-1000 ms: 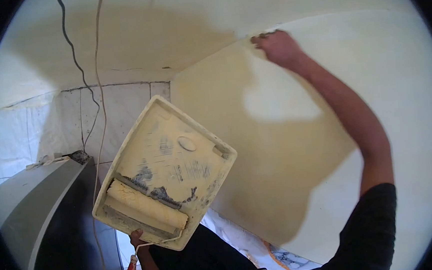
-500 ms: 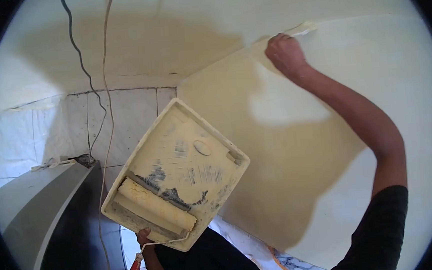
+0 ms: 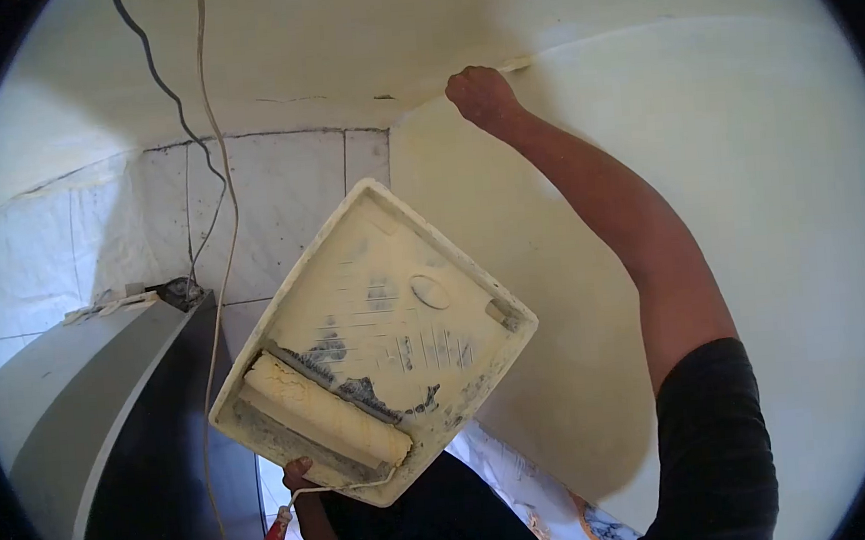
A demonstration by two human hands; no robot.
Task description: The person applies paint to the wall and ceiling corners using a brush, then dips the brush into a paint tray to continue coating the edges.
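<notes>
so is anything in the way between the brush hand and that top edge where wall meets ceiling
Nothing visible does. The right hand is already up at the seam, and the brush it holds lies along it. The paint tray, with the roller in it, is held by the left hand well below, clear of the raised arm.

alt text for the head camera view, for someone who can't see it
A person's right hand presses a paintbrush to the seam where a yellow wall meets the ceiling. Their left hand holds up a paint tray with a roller lying in it.
</notes>
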